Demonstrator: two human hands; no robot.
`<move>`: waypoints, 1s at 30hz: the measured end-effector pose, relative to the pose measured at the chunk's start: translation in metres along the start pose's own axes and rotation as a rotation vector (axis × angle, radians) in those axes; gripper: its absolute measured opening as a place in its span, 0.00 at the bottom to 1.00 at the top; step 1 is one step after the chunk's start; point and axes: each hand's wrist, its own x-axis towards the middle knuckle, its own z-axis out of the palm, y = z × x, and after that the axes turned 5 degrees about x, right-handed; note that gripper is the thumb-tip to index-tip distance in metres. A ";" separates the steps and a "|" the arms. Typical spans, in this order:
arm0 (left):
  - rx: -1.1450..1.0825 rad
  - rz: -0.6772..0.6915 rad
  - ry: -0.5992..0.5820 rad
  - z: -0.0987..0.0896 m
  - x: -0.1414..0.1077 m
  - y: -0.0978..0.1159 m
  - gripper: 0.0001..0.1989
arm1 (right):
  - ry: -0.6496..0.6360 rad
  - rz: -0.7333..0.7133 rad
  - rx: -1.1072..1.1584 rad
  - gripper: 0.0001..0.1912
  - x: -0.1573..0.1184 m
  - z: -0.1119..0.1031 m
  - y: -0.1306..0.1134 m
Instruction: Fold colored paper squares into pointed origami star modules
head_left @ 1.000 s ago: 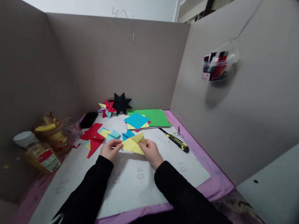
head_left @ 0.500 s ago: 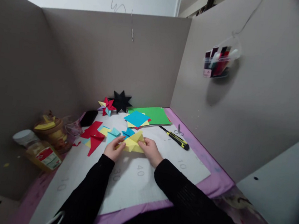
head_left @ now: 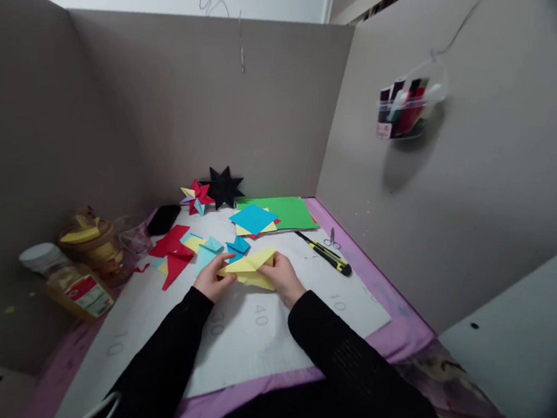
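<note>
Pinching opposite ends of the yellow paper, the left hand and right hand hold it over the white sheet. Compared with half a second earlier, its splayed peaks present one long slanting flap, probably a fold being realigned. Beyond, the blue folded paper lies unmoved.

White-lidded jar at left, black phone beyond it, clear filled basket hanging against grey panel
</note>
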 end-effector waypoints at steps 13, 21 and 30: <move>0.335 -0.137 0.221 -0.009 -0.002 0.011 0.18 | -0.169 -0.045 -0.006 0.15 -0.006 0.002 -0.003; 0.153 -0.221 0.274 -0.010 -0.002 0.016 0.16 | -0.034 0.003 0.000 0.10 0.000 -0.001 0.001; 0.117 -0.240 0.298 -0.012 -0.003 0.020 0.15 | -0.043 0.157 0.393 0.16 -0.002 0.001 -0.004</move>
